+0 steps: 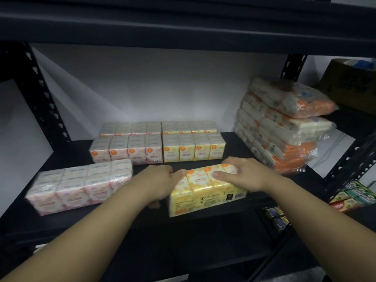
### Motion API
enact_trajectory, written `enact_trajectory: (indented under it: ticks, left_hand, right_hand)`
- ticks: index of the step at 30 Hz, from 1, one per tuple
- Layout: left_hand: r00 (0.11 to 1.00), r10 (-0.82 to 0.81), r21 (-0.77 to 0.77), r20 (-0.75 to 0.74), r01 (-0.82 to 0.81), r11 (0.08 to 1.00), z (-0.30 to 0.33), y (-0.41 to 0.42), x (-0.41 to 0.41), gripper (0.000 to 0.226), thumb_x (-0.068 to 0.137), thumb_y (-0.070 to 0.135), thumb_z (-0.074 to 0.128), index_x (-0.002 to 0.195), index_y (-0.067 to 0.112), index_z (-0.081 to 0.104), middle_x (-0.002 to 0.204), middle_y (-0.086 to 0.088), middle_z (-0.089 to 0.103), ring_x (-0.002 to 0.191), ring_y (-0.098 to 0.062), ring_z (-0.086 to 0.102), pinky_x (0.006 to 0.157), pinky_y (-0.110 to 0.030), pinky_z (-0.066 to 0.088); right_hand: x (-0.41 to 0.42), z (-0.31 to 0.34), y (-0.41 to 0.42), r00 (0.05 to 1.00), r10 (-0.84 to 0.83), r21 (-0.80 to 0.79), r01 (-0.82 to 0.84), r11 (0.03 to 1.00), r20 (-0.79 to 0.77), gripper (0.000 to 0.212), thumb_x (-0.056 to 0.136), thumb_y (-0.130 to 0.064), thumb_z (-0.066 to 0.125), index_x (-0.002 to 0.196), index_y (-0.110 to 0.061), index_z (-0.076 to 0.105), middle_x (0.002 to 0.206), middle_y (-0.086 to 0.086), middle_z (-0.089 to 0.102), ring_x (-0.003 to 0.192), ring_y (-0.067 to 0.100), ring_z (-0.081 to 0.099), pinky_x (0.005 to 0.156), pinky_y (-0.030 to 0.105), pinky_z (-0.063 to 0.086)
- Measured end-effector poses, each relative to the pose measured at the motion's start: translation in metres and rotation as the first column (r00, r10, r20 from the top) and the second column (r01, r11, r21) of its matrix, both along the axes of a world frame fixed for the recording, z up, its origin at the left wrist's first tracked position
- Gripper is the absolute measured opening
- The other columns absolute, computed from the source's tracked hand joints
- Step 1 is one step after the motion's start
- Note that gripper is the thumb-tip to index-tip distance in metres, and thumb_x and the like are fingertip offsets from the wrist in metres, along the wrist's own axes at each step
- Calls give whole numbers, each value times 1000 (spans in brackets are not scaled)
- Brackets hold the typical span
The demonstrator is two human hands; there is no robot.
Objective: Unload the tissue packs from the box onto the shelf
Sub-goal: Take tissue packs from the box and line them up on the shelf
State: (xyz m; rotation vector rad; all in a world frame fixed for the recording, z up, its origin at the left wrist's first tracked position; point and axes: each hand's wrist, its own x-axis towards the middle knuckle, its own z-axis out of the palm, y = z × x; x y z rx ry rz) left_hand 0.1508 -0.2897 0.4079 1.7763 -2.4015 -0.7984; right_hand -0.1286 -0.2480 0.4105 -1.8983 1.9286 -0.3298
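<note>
The shelf was a dark, matte board in a black metal rack with punched uprights, set against a plain white wall; another dark board ran overhead. A yellow tissue pack lay near the shelf's front edge, and serves here as the landmark.

Both hands were on that pack. The left hand held its left end, fingers curled over the top corner and thumb low beside its front. The right hand had its grip over the right top, fingers wrapped past the far edge and thumb pressed on the upper face.

Left of the yellow pack, well apart from it, a pink tissue pack lay slightly askew near the front. Behind the yellow pack stood a row of pink-and-white packs and, touching them on the right, a row of yellow packs, with a second rank behind each against the wall. To the right rear, a stack of orange-edged wrapped packs leaned in several layers.

Further right, past the rack's upright, a cardboard carton sat on a neighbouring shelf, and lower right some green and red toothpaste boxes showed.
</note>
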Motion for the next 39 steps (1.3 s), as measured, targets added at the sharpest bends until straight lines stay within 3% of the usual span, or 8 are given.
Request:
enact_trajectory:
  ticks: [2,4,8,13,18,20,27,39]
  left_hand:
    - [997,27,109,-66,-20,994,1,0,-1,53,101,69,36,124,26,57,96,-1,74,65,-16,77,66,-34,66]
    - [980,60,122,-188,-37,992,2,-4,1,51,98,67,50,119,22,62,93,-1,77,69,-15,78,67,-34,66]
    - [959,31,-81,-282,-56,995,1,-14,2,65,80,70,73,126,25,67,110,10,71,89,-9,70,69,-30,62]
    - [938,21,-275,-345,-123,954,-1,-16,-6,65,78,56,84,132,28,61,117,11,59,94,-6,57,64,-17,43]
    - [919,3,-320,-395,-140,937,-30,-12,-4,57,82,42,85,130,26,59,135,3,55,118,-14,56,99,-31,52]
    - [907,2,-329,-421,-155,931,-38,-13,-3,57,82,41,85,131,28,59,136,4,55,121,-15,56,104,-34,51]
    - [869,34,-328,-494,-223,918,-41,-23,-6,51,81,35,88,124,28,62,135,2,57,120,-18,59,102,-43,55]
    - [846,93,-300,-524,-286,910,-43,-37,-6,51,82,32,88,126,27,62,128,3,63,109,-17,63,91,-32,55]
  right_hand:
    - [1,1,3,998,-34,-22,35,999,61,58,75,-87,62,108,-40,67,100,-12,71,83,5,71,64,25,57]
    - [2,1,4,996,-52,-71,57,996,68,57,72,-86,66,103,-39,67,97,-13,71,84,4,70,67,26,57]
    - [0,0,1,989,-116,-243,134,961,90,60,66,-83,72,102,-37,59,101,-14,66,89,3,63,68,28,50]
    - [-3,-10,-6,976,-157,-326,200,924,153,62,63,-68,87,99,-32,51,110,-9,53,94,4,54,66,23,42]
    - [0,-41,-4,951,-182,-367,267,891,249,65,59,-58,94,98,-27,52,109,-11,46,101,9,51,73,15,38]
    - [0,-48,-5,942,-172,-390,280,877,290,64,59,-55,96,98,-28,52,110,-11,47,103,9,51,76,17,40]
    - [-3,-47,-26,943,-141,-395,257,882,300,64,61,-51,96,102,-27,53,111,-10,51,103,13,55,77,26,45]
    - [5,-54,-42,930,-164,-415,298,860,329,61,66,-48,95,105,-27,53,113,-10,53,102,14,57,79,32,52]
